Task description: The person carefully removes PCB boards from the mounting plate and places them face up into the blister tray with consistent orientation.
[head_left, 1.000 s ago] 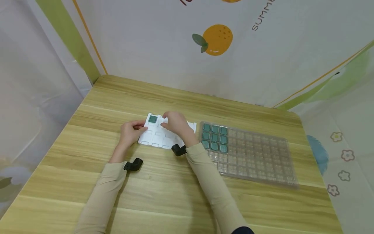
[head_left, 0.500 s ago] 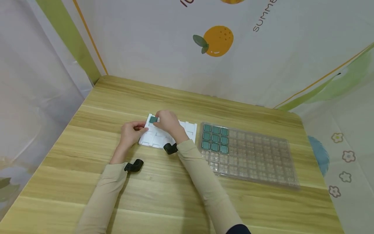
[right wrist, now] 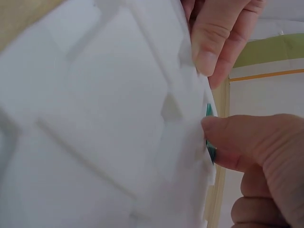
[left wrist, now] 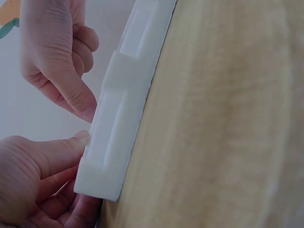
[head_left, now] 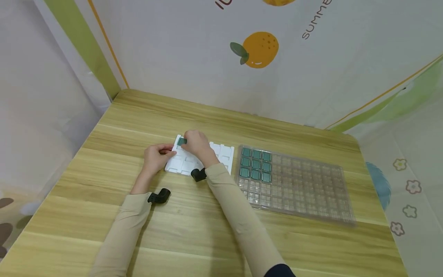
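Note:
My left hand [head_left: 155, 158] holds the left edge of a white pocketed tray [head_left: 224, 153] on the table, thumb on top and fingers below in the left wrist view. In the tray's far left pocket lies a thin green square chip [head_left: 181, 141], partly covered by my right hand [head_left: 197, 143]. The right wrist view has the right thumb and forefinger [right wrist: 228, 159] pinching the chip [right wrist: 209, 110] by its sides, close to the left thumb. The tray's other visible pockets hold nothing.
Right of the white tray lies a large clear plastic tray [head_left: 311, 188] with a grid of pockets. Several green chips [head_left: 256, 164] fill its far left corner. Both trays are on a wooden table [head_left: 180, 238], against a printed curtain [head_left: 194, 57] at the back.
My right hand has moved left across the white tray to the chip in its far left pocket and closed finger and thumb on it. The left hand keeps its hold on the tray.

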{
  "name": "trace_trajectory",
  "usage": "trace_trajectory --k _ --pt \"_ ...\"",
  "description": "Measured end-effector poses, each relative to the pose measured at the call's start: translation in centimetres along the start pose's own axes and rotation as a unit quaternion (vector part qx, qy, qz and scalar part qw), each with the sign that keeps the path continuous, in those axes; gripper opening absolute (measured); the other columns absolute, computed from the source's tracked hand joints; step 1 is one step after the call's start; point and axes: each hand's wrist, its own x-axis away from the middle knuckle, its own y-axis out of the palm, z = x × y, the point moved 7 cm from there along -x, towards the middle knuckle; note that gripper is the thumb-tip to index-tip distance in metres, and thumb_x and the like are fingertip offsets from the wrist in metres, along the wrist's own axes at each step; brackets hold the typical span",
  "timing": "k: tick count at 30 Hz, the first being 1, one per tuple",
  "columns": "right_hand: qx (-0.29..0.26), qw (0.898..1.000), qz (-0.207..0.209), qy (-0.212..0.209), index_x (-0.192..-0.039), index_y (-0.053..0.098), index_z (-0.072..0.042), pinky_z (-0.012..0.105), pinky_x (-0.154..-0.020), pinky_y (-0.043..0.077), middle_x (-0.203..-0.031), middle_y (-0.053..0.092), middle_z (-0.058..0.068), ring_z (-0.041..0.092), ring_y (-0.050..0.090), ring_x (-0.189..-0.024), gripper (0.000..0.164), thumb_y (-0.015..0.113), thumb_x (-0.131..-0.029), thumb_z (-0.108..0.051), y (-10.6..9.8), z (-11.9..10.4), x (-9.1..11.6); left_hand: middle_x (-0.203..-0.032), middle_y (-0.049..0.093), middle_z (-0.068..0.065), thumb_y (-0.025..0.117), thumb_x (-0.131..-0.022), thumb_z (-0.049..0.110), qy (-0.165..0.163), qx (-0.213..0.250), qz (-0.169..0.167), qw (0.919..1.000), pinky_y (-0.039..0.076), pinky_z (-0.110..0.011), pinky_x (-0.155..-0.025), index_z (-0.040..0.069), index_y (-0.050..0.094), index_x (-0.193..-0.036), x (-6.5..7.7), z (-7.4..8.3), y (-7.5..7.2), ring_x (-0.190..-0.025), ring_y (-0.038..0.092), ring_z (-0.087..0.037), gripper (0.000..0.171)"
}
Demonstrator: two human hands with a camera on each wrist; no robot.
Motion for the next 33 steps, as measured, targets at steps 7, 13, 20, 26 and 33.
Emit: trace_trajectory --k 7,13,20,26,33 --pt "0.0 1.0 0.006 0.001 -0.069 0.057 -0.011 0.022 -0.055 0.03 -0.063 0.043 -0.003 0.011 0.037 -0.06 0.025 0.069 -0.086 -0.024 0.0 -0.2 -0.1 -0.089 0.068 -0.025 0.068 -0.082 0.001 -0.002 0.002 0.003 1.0 0.041 -0.009 -0.057 -0.011 0.067 -0.103 0.1 0.0 0.0 -0.068 0.056 -0.002 0.023" --pt "-0.012 1.0 0.004 0.0 -0.065 0.049 -0.012 0.021 -0.052 0.026 -0.06 0.035 -0.004 0.01 0.033 -0.056 0.031 0.068 -0.085 -0.023 -0.1 -0.3 0.0 -0.089 0.068 -0.025 0.069 -0.082 0.001 -0.001 0.001 0.005 1.0 0.041 -0.009 -0.056 -0.011 0.068 -0.101 0.2 0.0 0.0 -0.068 0.057 -0.004 0.023" --pt "-0.025 1.0 0.01 0.006 -0.073 0.057 -0.011 0.02 -0.052 0.027 -0.061 0.04 -0.005 0.009 0.035 -0.057 0.02 0.068 -0.085 -0.021 -0.7 0.1 0.5 -0.088 0.068 -0.025 0.068 -0.082 0.0 -0.002 0.005 0.006 1.0 0.041 -0.01 -0.056 -0.012 0.067 -0.102 0.1 -0.1 0.0 -0.067 0.056 -0.002 0.023" --pt "-0.021 1.0 0.011 0.004 -0.073 0.057 -0.009 0.02 -0.052 0.026 -0.062 0.04 -0.004 0.009 0.034 -0.058 0.019 0.067 -0.086 -0.02 -1.1 0.8 1.4 -0.09 0.068 -0.025 0.068 -0.083 0.001 -0.012 0.002 -0.001 0.9999 0.042 -0.01 -0.057 -0.01 0.067 -0.104 0.1 -0.2 0.0 -0.069 0.057 -0.006 0.024" --pt "-0.019 1.0 0.022 0.0 -0.097 0.07 -0.006 0.02 -0.059 0.036 -0.085 0.064 -0.001 0.01 0.044 -0.067 0.018 0.067 -0.085 -0.02 -1.5 1.5 2.2 -0.092 0.067 -0.025 0.068 -0.084 0.002 -0.017 0.007 -0.005 0.9998 0.042 -0.01 -0.058 -0.01 0.067 -0.105 0.1 -0.2 0.1 -0.071 0.056 -0.006 0.025"
